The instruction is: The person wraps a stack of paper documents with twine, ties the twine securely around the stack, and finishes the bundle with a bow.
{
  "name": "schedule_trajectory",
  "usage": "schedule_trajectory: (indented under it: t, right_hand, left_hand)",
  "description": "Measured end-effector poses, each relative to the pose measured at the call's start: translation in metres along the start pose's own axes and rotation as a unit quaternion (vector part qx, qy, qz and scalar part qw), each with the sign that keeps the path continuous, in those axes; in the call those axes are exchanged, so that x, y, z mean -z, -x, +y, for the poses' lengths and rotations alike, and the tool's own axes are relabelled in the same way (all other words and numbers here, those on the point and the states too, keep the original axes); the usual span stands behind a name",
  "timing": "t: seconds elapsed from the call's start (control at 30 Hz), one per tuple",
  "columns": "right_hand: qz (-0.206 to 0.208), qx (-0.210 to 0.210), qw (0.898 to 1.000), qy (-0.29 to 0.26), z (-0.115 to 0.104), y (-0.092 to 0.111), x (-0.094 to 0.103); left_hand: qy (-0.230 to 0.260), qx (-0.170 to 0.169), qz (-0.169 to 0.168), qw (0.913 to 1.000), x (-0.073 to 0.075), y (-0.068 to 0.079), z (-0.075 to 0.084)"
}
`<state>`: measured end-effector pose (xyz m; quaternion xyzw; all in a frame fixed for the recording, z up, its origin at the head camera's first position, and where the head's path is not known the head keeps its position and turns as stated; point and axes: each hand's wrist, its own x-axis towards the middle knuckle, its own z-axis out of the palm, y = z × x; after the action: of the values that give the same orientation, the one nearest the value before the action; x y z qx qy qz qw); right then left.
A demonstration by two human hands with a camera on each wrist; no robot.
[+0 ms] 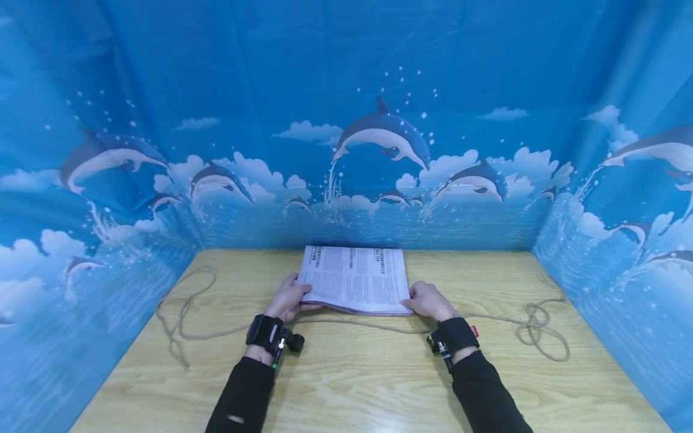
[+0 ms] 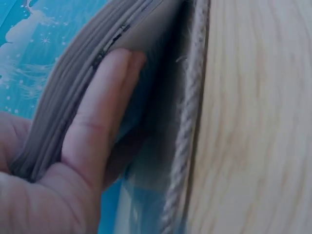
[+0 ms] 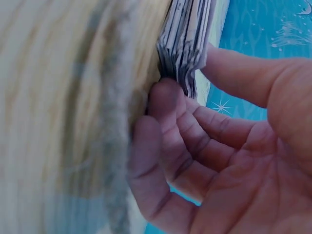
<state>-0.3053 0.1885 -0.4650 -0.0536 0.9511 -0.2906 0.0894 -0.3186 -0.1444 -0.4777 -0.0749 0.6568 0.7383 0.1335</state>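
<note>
Left hand (image 1: 287, 299) and right hand (image 1: 429, 300) grip folded newspapers (image 1: 354, 279); rope (image 2: 187, 117) lies near

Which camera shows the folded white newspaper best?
The head view: the folded white newspaper shows nearly all its printed top. The left wrist view shows mainly layered edges; the right wrist view, just a small layered part.

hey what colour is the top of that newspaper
The newspaper is pale greyish white with columns of dark print, best seen in the head view.
</note>
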Motion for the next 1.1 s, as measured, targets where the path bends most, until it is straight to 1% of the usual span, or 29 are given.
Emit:
schedule_trajectory:
  t: [0.07, 0.13, 0.2, 0.27, 0.3, 0.33, 0.37, 0.43, 0.5, 0.57, 0.67, 0.73, 0.8, 0.87, 0.9, 1.0, 1.03, 1.1]
  right_hand:
    - [-0.001, -0.007, 1.0, -0.001, 0.001, -0.002, 0.0]
    - [0.001, -0.011, 1.0, 0.002, 0.0, -0.002, -0.001]
    - [0.002, -0.012, 1.0, 0.003, 0.0, -0.002, -0.001]
    - [0.003, -0.012, 1.0, 0.003, 0.0, -0.002, -0.001]
    - [0.003, -0.011, 1.0, 0.003, 0.0, -0.002, -0.001]
    - [0.003, -0.011, 1.0, 0.002, 0.0, -0.001, -0.001]
    - [0.004, -0.011, 1.0, 0.002, 0.0, -0.001, -0.001]
    - [0.002, -0.01, 1.0, 0.001, 0.001, -0.001, -0.001]
    - [0.001, -0.007, 1.0, 0.0, 0.001, -0.002, -0.002]
    - [-0.003, -0.005, 1.0, -0.003, 0.002, -0.002, -0.001]
    - [-0.011, -0.004, 1.0, -0.02, 0.004, -0.002, 0.001]
    - [-0.021, -0.006, 0.998, -0.053, 0.006, -0.002, 0.004]
    - [-0.031, -0.007, 0.995, -0.097, 0.008, -0.003, 0.006]
    - [-0.049, -0.001, 0.986, -0.159, 0.009, -0.005, 0.007]
    - [-0.062, -0.001, 0.979, -0.194, 0.01, -0.006, 0.007]
    - [-0.094, 0.007, 0.954, -0.284, 0.011, -0.008, 0.009]
    - [-0.103, 0.01, 0.944, -0.315, 0.012, -0.009, 0.009]
    - [-0.103, 0.01, 0.926, -0.362, 0.011, -0.01, 0.01]
  left_hand:
    - [-0.007, 0.005, 0.012, 0.9999, -0.001, 0.0, 0.002]
    - [-0.051, -0.002, 0.031, 0.9982, -0.001, -0.001, 0.002]
    - [-0.095, -0.007, 0.048, 0.9943, -0.002, -0.001, 0.002]
    - [-0.127, -0.011, 0.063, 0.9899, -0.001, -0.003, 0.001]
    - [-0.131, -0.012, 0.068, 0.989, -0.001, -0.004, 0.001]
    - [-0.118, -0.01, 0.063, 0.9909, 0.0, -0.004, 0.001]
    - [-0.092, -0.008, 0.055, 0.9942, 0.001, -0.005, 0.001]
    - [-0.03, -0.009, 0.031, 0.999, 0.003, -0.006, 0.001]
    - [0.042, -0.008, 0.006, 0.9991, 0.005, -0.007, 0.001]
    - [0.104, -0.01, -0.018, 0.9944, 0.007, -0.007, 0.001]
    - [0.167, -0.016, -0.041, 0.985, 0.008, -0.005, 0.004]
    - [0.19, -0.019, -0.058, 0.9798, 0.008, -0.004, 0.006]
    - [0.208, -0.017, -0.068, 0.9757, 0.009, -0.003, 0.008]
    - [0.222, -0.015, -0.076, 0.9721, 0.01, -0.002, 0.009]
    - [0.223, -0.015, -0.08, 0.9714, 0.011, -0.002, 0.01]
    - [0.24, -0.01, -0.091, 0.9665, 0.015, -0.002, 0.01]
    - [0.243, -0.006, -0.094, 0.9653, 0.017, -0.002, 0.011]
    - [0.253, 0.002, -0.105, 0.9619, 0.019, -0.001, 0.011]
